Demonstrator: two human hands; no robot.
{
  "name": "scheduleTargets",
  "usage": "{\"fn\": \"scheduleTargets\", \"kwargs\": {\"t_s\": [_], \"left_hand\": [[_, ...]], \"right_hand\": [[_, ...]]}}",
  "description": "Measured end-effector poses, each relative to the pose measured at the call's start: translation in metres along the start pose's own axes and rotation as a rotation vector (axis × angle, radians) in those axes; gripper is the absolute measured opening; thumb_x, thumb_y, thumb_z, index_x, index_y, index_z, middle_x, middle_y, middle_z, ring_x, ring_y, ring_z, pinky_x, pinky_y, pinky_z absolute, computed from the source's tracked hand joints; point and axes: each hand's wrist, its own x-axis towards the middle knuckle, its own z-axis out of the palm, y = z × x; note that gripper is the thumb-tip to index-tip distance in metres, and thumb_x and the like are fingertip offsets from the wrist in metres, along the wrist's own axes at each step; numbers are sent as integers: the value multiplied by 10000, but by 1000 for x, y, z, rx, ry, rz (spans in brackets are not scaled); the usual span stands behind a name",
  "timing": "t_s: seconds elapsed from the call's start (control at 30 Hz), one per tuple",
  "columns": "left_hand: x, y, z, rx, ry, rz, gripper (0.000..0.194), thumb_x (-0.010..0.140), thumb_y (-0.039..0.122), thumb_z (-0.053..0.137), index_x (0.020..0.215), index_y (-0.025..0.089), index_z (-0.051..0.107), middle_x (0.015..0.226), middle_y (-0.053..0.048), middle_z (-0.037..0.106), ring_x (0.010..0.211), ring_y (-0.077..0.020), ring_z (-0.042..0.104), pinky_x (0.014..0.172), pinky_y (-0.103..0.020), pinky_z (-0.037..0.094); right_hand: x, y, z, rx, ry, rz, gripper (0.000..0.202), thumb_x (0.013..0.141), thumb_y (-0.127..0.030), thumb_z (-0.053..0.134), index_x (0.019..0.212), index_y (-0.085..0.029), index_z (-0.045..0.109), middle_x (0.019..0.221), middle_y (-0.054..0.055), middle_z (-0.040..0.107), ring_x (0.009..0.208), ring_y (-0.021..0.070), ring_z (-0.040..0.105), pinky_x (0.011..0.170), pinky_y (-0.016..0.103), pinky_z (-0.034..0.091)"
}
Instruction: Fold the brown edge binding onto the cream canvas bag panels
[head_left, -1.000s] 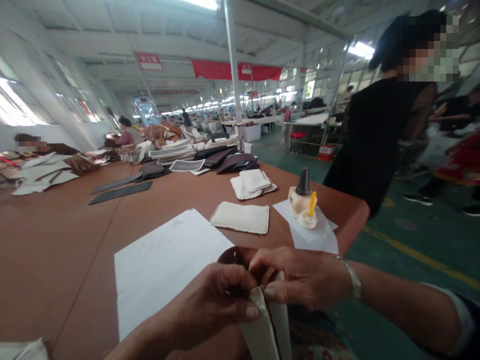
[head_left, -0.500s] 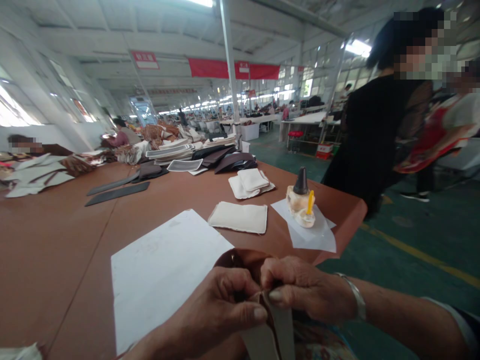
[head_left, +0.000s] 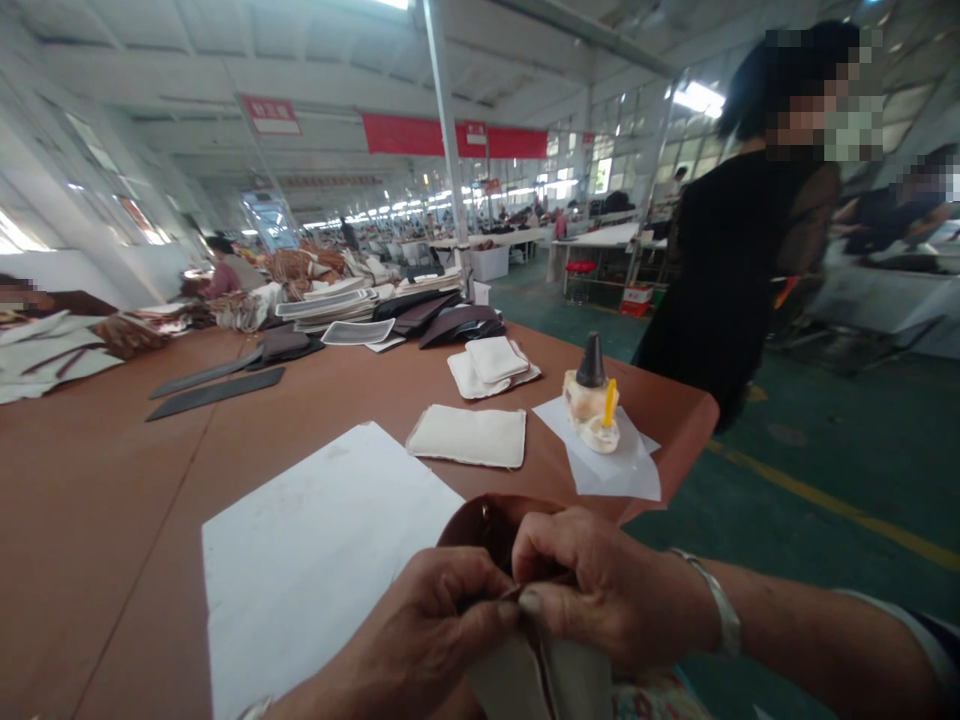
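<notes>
Both hands pinch a brown leather piece with a cream backing (head_left: 577, 680) at the front edge of the table. My left hand (head_left: 442, 615) grips one side of its seam between thumb and fingers. Close against it, my right hand (head_left: 611, 590) pinches the same edge, thumb tip beside the left thumb. Below the thumbs, a dark slit runs down between two cream panels. Behind the fingers the brown side curves up, with a small metal stud on it. My fingers hide the exact spot being pinched.
A white sheet (head_left: 315, 560) lies left of my hands. Beyond are a cream padded piece (head_left: 469, 437), a small cream stack (head_left: 495, 365), and a black cone (head_left: 592, 360) beside a yellow stick on paper. Piled pieces line the far table edge. A person in black (head_left: 727, 240) stands right.
My thumb tips have come closer together on the seam, and my right hand has turned slightly inward. The view has swung a little to the right. The figure in red is out of sight.
</notes>
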Motion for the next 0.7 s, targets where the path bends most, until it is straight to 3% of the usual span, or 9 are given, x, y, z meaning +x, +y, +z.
{"fn": "scheduleTargets", "kwargs": {"t_s": [0.17,0.33,0.5,0.6,0.67,0.7], "left_hand": [[1,-2,2,90,23,-38,371,802,499,647,733,135,645,651,3,513,599,-109,421,513,-218,293],[3,-13,1,-140,29,-85,294,717,419,699,752,129,662,627,5,528,556,-97,403,494,-217,265],[4,-23,6,-404,52,-87,444,750,540,732,627,151,558,535,45,426,480,-65,328,464,-209,233],[4,-27,9,-372,39,-148,477,662,564,822,681,140,605,549,34,489,476,-65,366,460,-200,229],[4,-28,9,-307,38,-136,480,657,563,831,696,130,627,583,11,541,498,-70,397,467,-197,245],[3,-27,8,-283,36,-124,476,667,563,824,694,129,630,595,2,560,504,-71,400,467,-196,248]], "right_hand": [[-1,10,7,15,51,-85,84,789,-88,619,849,-146,624,741,-11,623,615,76,545,539,163,364],[0,10,1,28,39,-360,112,889,-112,548,950,-152,633,825,34,622,723,106,576,657,195,434],[1,9,-7,-256,-37,-526,146,983,-203,479,964,-154,615,806,58,599,703,138,517,633,233,404],[-3,14,-5,-398,-9,-635,249,1038,-240,393,948,-142,604,782,61,592,672,146,486,613,245,397],[-8,15,-4,-335,-1,-622,278,1052,-265,371,976,-133,604,794,61,594,682,145,499,636,251,414],[-10,14,-4,-246,-5,-543,275,1054,-277,378,1003,-130,605,815,61,599,698,139,515,651,246,423]]}}
